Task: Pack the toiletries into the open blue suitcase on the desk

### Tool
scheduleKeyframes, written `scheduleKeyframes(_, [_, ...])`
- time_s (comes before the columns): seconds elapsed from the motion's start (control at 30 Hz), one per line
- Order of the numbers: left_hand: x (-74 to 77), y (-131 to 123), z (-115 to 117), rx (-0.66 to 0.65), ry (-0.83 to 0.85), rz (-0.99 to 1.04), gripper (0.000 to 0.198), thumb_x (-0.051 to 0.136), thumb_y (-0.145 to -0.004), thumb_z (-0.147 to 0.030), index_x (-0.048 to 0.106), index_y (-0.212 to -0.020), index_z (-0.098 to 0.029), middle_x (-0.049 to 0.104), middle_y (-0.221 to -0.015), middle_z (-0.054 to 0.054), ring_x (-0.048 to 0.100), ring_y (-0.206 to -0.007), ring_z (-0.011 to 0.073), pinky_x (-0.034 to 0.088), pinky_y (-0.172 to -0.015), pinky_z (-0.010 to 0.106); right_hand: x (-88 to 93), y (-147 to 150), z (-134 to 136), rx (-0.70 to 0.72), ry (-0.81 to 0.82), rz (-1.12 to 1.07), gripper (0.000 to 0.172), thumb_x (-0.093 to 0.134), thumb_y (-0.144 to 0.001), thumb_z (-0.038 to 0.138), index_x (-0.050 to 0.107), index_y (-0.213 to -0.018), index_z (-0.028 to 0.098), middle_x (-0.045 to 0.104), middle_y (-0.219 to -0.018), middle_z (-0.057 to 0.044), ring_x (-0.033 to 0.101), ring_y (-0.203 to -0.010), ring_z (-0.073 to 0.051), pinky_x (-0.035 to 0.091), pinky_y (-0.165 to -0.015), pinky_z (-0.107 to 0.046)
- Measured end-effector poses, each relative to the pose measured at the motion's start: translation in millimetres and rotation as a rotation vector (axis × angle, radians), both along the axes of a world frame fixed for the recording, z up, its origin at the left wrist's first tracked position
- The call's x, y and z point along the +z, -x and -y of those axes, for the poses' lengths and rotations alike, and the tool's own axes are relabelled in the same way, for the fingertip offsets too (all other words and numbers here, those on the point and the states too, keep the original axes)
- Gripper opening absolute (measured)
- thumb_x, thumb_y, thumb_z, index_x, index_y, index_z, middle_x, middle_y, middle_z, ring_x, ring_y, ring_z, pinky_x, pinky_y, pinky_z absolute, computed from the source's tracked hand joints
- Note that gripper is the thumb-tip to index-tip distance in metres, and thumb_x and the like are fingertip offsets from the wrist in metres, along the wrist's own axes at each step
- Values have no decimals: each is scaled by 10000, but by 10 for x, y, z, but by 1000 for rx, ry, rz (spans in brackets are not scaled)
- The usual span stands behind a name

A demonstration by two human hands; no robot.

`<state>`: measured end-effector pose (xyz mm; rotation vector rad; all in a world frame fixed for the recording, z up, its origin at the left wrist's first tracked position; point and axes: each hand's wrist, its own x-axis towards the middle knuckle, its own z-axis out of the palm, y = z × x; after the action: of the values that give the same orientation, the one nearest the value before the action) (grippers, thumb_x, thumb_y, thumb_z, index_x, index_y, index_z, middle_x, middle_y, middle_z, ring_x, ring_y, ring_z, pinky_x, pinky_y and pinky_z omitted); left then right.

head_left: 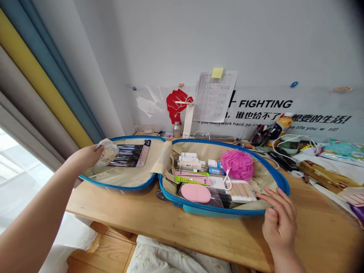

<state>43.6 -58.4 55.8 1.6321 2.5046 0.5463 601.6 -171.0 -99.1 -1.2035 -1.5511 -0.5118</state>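
An open blue-rimmed toiletry case (280, 181) lies flat on the wooden desk (148, 220). My left hand (85, 156) holds a small crumpled white packet (108, 151) over the case's left half, beside a pack of dark brushes (131, 155). The right half holds white bottles (189, 161), a pink bath puff (237, 163), a green tube (191, 180), a pink oval sponge (195, 192) and a pack of cotton swabs (241, 190). My right hand (278, 218) rests with spread fingers on the case's near right rim, next to the swabs.
The desk's right side is cluttered with cables (287, 140), a bowl (290, 144), packets (327, 172) and pens (263, 134). A power strip (214, 138) and small bottle (176, 129) stand behind the case by the wall. Curtains (36, 94) hang at left. Bedding (170, 258) lies below the desk edge.
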Motion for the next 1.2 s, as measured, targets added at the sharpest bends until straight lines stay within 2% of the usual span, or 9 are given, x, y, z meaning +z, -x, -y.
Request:
scheduleKeyframes(0.13, [203,-544,92,-168,-177,488,433,421,-940,-522,630,-1145,-204,754,-1059,-11,670,-1056,203,583,-872,330,17,11,-8,13,-19,9,367,375,-985,360,692,-1001,177,695,-1086,-144,543,-1256,-335,424,-1029,-547])
scheduleKeyframes(0.23, [192,-1174,64,-388,-344,979,515,639,-815,-578,641,-1135,-175,740,-1122,77,668,-1099,255,576,-929,431,19,17,-17,30,-43,10,345,386,-982,335,689,-998,170,695,-1077,-144,546,-1247,-324,428,-1017,-532])
scheduleKeyframes(0.3, [117,-1616,-25,-559,-305,1072,582,670,-785,-606,645,-1160,-162,720,-1188,115,646,-1162,284,536,-999,467,10,15,-20,32,-42,8,340,389,-980,330,687,-1000,166,695,-1082,-145,546,-1252,-320,430,-1017,-529])
scheduleKeyframes(0.43, [-122,-2433,-306,-922,-247,786,512,440,-952,-513,593,-1330,-202,626,-1376,73,512,-1349,273,378,-1160,471,-21,3,-21,22,-31,0,349,385,-977,341,690,-1005,175,695,-1104,-141,543,-1264,-318,427,-1029,-544])
scheduleKeyframes(0.5, [-256,-2775,-440,-1007,-196,527,510,306,-1004,-390,483,-1447,-209,526,-1483,61,444,-1409,226,341,-1187,429,-32,-2,-20,27,-38,2,340,389,-975,332,692,-1014,181,695,-1115,-137,543,-1265,-315,428,-1029,-546])
scheduleKeyframes(0.6, [-448,-3162,-559,-1054,-134,364,526,288,-1000,-286,394,-1507,-193,440,-1549,73,364,-1458,202,287,-1215,401,-37,-3,-16,30,-40,1,321,402,-970,320,691,-1020,191,697,-1117,-130,546,-1261,-312,438,-1019,-547])
scheduleKeyframes(0.87, [-772,-3522,-332,-1229,128,49,578,409,-964,-232,340,-1531,-141,268,-1617,169,193,-1517,284,190,-1234,480,-26,8,-10,31,-24,-10,318,399,-968,322,690,-1017,203,692,-1122,-117,541,-1262,-310,438,-1027,-546])
scheduleKeyframes(1.03, [-745,-3511,-210,-1277,305,-89,780,524,-908,-564,289,-1555,-197,148,-1646,153,89,-1526,355,104,-1212,608,-12,19,-9,37,-33,0,312,404,-969,316,686,-1025,197,690,-1129,-120,535,-1272,-310,433,-1032,-539])
scheduleKeyframes(1.2, [-626,-3532,-203,-1265,376,-117,671,344,-973,-577,300,-1553,-242,176,-1639,127,133,-1519,345,82,-1181,671,-24,3,-13,28,-30,10,320,396,-969,314,686,-1018,187,691,-1120,-125,532,-1275,-314,426,-1040,-545])
